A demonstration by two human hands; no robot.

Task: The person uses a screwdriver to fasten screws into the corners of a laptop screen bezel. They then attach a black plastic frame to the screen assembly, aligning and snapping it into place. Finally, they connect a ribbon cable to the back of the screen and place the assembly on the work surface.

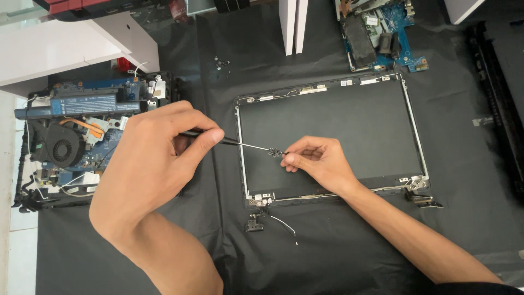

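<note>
1. Left hand (147, 164) has its grip clamped on a thin black screwdriver (229, 140), thumb and fingers pinched round the handle; the shaft runs from the grip out to a small cluster of dark screws (275, 152).
2. Right hand (319, 161) has its grip pinched together at that same cluster, fingertips touching it just past the tool tip.
3. The cluster sits over the dark back of the laptop screen lid (327, 131), which lies flat on the black-clothed counter (338, 246).
4. Judgement: steady tool, light pinch, keep the cluster low over the lid so nothing drops far.
5. Behind the left grip: an opened laptop base (82, 136) with fan and battery showing.
6. Beyond both grips: loose screws (221, 63), a blue circuit board (382, 35).
7. Below the grips: a loose hinge (254, 223) with a wire, another hinge (423, 199) at the lid's far corner.
8. Nothing blocks either grip; loose bits on dark cloth look easy to lose.
</note>
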